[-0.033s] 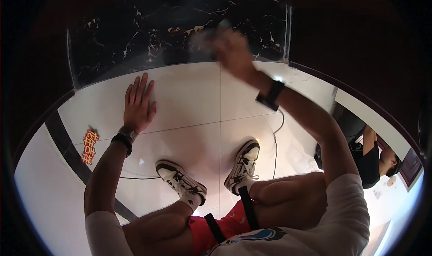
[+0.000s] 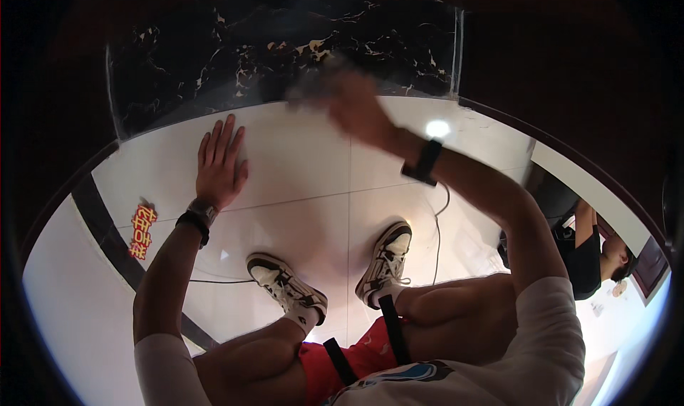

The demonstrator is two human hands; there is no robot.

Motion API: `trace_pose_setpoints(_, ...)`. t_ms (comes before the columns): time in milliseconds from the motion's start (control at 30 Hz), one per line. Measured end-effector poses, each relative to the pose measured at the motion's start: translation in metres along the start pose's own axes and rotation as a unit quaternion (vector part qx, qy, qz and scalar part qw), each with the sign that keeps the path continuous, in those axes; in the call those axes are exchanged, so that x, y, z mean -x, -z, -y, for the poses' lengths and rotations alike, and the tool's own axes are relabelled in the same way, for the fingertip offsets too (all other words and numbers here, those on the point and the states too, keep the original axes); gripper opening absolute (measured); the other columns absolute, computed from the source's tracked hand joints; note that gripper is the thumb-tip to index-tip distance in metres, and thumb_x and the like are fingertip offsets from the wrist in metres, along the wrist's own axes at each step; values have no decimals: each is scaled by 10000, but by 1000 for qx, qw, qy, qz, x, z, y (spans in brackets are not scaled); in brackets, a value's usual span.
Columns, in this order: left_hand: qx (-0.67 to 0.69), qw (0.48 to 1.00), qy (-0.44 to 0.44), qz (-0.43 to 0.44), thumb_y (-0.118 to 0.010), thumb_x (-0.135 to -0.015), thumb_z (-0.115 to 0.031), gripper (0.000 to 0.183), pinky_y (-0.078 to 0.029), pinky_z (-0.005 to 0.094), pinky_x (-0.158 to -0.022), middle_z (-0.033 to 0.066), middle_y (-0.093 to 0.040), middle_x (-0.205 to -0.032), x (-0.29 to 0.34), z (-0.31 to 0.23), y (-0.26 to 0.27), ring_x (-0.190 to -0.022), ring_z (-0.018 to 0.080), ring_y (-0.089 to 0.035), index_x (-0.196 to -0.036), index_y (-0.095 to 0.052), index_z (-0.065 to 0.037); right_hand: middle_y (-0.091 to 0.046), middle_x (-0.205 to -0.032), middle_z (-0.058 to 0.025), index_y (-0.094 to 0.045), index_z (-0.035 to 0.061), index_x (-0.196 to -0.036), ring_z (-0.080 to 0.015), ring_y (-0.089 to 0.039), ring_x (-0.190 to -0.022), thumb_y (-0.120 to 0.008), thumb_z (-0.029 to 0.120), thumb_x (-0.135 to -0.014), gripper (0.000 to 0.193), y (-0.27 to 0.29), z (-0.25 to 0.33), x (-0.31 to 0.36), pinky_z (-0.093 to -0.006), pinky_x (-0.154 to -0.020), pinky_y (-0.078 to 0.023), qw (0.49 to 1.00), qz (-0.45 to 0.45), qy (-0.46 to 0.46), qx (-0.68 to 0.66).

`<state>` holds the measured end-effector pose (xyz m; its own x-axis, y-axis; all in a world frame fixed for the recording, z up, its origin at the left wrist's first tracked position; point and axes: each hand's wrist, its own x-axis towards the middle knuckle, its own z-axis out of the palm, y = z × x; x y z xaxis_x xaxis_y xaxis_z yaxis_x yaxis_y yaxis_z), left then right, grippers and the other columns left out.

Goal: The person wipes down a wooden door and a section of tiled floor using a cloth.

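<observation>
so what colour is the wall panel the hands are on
Black marble-like wall panel with white and gold veins, in the head view.

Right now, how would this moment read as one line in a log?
left hand: open, flat on white tile floor | right hand: blurred at black marble wall, grip unclear | person crouching

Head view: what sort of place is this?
Probably an indoor hallway or lobby: glossy white floor tiles with a dark border strip, and a black marble wall panel. The left hand rests flat on the floor; the blurred right hand is by the panel.
</observation>
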<state>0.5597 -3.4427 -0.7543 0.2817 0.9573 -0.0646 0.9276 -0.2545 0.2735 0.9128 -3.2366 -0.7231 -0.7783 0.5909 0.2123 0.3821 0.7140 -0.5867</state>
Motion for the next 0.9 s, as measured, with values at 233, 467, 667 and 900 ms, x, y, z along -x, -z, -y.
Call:
trace_pose_setpoints(233, 3, 1000, 1, 14, -550, -1138, -368, 745, -200, 630, -1439, 161, -251, -1955, -1, -1, 3, -1786, 412, -260, -1824, -382, -131, -708, -1369, 14, -782, 279, -1257, -311, -552, -1572, -721, 222, -1042, 231, -88, 121, 71, -521, -1325, -440, 921, 224, 318, 2)
trace_pose_setpoints(467, -23, 999, 0, 24, -567, -1110, -404, 793, -214, 631, -1435, 151, -227, -1965, 3, 4, -2, -1792, 406, -247, -1832, -371, -142, -738, -1341, -148, -736, 160, -1474, -404, -693, -1229, -740, 105, -1043, 435, 42, -93, -43, -563, -1028, -547, 962, -60, -69, 258)
trace_pose_setpoints(667, -9, 1000, -1, 21, -566, -1120, -414, 793, -210, 630, -1435, 152, -223, -1965, 3, 0, 0, -1793, 405, -243, -1837, -359, -146, -723, -1334, -155, -721, 172, -1520, -439, -692, -1165, -754, 128, -1026, 497, 66, -103, -41, -577, -995, -571, 961, -89, -75, 252)
trace_pose_setpoints(900, -28, 999, -7, 14, -515, -1140, -447, 779, -207, 633, -1434, 166, -237, -1959, 0, -2, -2, -1785, 410, -263, -1838, -358, -139, -693, -1468, -38, -736, 250, -1450, -318, -567, -1563, -735, 171, -985, 472, -63, 89, 36, -546, -1297, -459, 955, 160, 239, 66)
